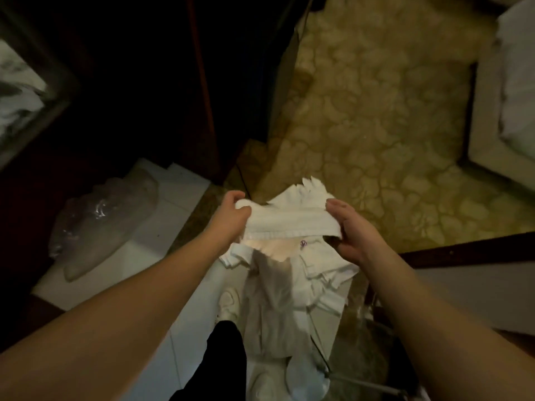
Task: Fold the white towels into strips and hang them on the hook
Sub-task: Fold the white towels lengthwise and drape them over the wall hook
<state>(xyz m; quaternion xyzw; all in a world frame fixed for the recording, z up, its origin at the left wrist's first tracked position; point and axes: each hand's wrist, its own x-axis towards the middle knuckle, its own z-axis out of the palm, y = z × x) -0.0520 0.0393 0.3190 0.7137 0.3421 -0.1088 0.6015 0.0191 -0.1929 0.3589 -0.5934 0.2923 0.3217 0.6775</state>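
— Between the two hands, what is stretched out?

— From the head view, a white towel (pixel 289 219) folded into a strip; its long axis runs left to right across the picture, close to level, with the right end dipping a little lower; a loose, ragged corner of it sticks up and away from the person, past the far edge of the strip.

— And the grips?

— The left hand (pixel 231 211) is curled around the strip's left end, thumb on the near side and fingers wrapped over the top; the right hand (pixel 351 230) pinches the right end, fingers laid flat along the far side and thumb tucked below; both arms are bare and reach forward from the bottom corners.

— Where is the towel in the room?

— Held in the air above a pile of white cloth (pixel 289 285) that hangs down toward the person's dark trouser leg (pixel 223 357); white tile floor (pixel 162 215) lies to the left with a crumpled clear plastic bag (pixel 104 227) on it; patterned yellowish carpet (pixel 390 125) spreads beyond — the upper left is too dark to read.
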